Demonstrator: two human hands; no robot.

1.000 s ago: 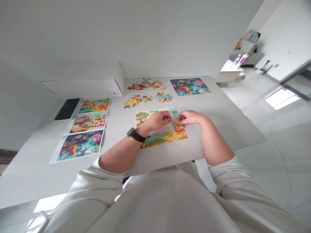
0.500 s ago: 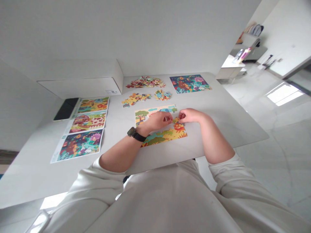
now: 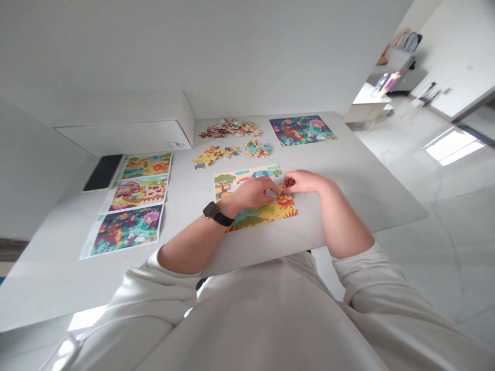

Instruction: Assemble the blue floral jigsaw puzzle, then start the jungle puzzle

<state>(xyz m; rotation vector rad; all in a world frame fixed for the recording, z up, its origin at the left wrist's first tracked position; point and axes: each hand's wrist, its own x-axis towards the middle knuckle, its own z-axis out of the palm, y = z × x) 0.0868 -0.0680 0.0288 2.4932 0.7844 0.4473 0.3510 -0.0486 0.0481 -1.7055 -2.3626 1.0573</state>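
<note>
A partly assembled jigsaw puzzle (image 3: pixel 251 220) lies flat on the table in front of me, showing a savanna scene with trees and a lion. My left hand (image 3: pixel 256 192), with a black watch on its wrist, is over the middle of it and hides part of the picture. Its thumb and fingers are apart, the fingertips close to the lion. At the puzzle's right edge, my right hand (image 3: pixel 302 182) has its fingers curled in a pinch on a yellow puzzle piece (image 3: pixel 282 189) just above the lion. Whether that piece is fully seated I cannot tell.
Behind the puzzle lie loose yellow pieces (image 3: pixel 215 155), a small blue-and-yellow heap (image 3: pixel 258 149) and a larger reddish heap (image 3: pixel 232 129). A dark forest puzzle (image 3: pixel 303 130) is at the back right. A picture sheet (image 3: pixel 133 206), phone (image 3: pixel 103 172) and white box (image 3: pixel 127 136) are leftward.
My left thumb and fingers have spread apart from a closer pinch. The right hand stays at the lion's upper side, its fingers slightly nearer the puzzle. The view has shifted slightly.
</note>
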